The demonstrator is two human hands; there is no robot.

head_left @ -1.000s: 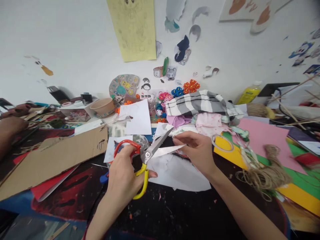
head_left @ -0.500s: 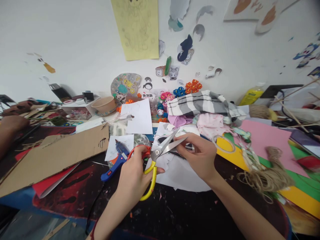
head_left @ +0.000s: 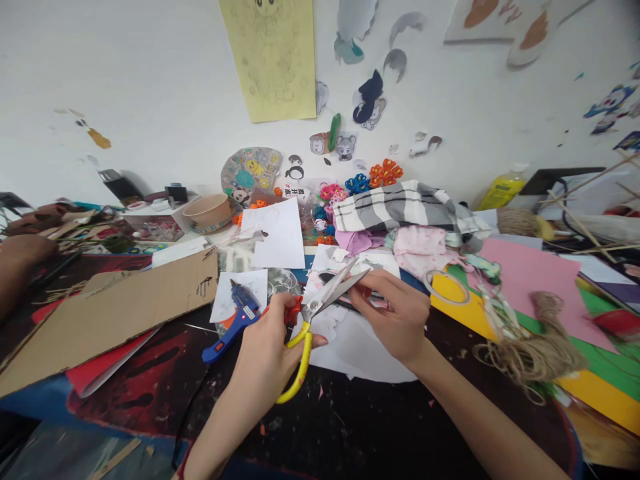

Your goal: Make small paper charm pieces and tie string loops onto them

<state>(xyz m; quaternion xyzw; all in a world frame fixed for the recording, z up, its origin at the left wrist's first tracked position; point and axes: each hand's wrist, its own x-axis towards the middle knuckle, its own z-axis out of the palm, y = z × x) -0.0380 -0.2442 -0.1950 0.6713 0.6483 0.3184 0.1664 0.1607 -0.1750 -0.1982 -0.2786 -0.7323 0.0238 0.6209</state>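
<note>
My left hand (head_left: pixel 263 357) is wrapped around the red and yellow handles of a pair of scissors (head_left: pixel 314 307), whose blades are parted and point up and to the right. Close by the blade tips, my right hand (head_left: pixel 397 313) has its fingers pinched together; whatever they hold is too small and covered to make out. Under both hands lie white paper sheets (head_left: pixel 370 357), with a dark item partly hidden behind the blades. A blue glue gun (head_left: pixel 233 328) rests to the left of my left hand.
Cardboard (head_left: pixel 120 313) lies over red paper (head_left: pixel 107 367) at left, near another person's hand (head_left: pixel 25 253). On the right are twine (head_left: pixel 535 347), a tape roll (head_left: pixel 447 287) and coloured sheets (head_left: pixel 535 273). Checked cloth (head_left: pixel 400 207) is heaped by the wall.
The scissor blades have drawn slightly closer together. My right hand has shifted a little to the left, and its fingers have turned slightly near the tips.
</note>
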